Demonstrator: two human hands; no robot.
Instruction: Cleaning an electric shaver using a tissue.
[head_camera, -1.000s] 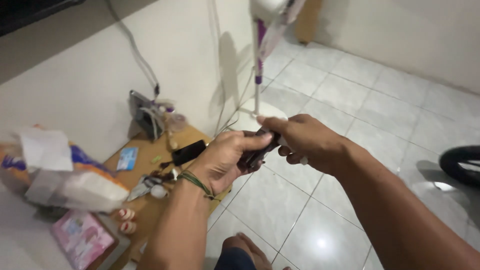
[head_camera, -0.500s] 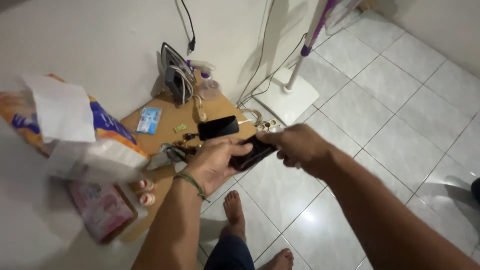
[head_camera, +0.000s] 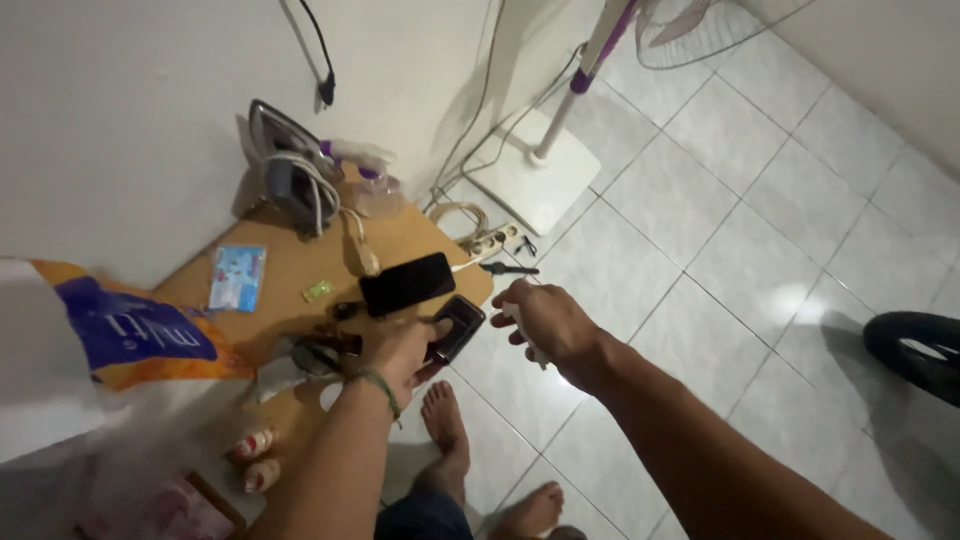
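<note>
Over the edge of a low wooden table, the left hand grips a small dark wallet-like case by its near end, just beside a black phone lying flat on the wood. Close to its right, the right hand is curled loosely around something small and white, perhaps a cloth, though blur hides it. Farther back stand an iron and a fan base.

Left hand, wrist banded, fingers curled in a grip; right hand loosely closed beside it, forearms extended forward.
</note>
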